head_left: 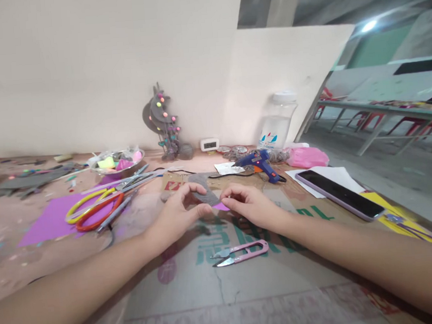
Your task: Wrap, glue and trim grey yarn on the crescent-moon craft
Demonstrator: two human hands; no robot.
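Note:
Near the middle of the cardboard, my left hand [182, 207] curls around a flat grey piece [209, 195], thumb in front and fingers partly hidden. A small purple paper piece [220, 207] shows at the lower edge of the grey one. My right hand [247, 204] is closed, thumb and forefinger pinching at the purple piece's right end. The exact contact is blurred. Closer to me lie pink-handled thread snips [241, 252], blades pointing left.
Scissors [96, 209] lie on purple paper [47, 222] at left, beside a bowl [141, 158]. Behind stand a decorated grey moon-shaped craft [162, 121], a small digital clock [209, 144] and a bottle [278, 119]. A blue glue gun [263, 165] and a phone [340, 194] lie right.

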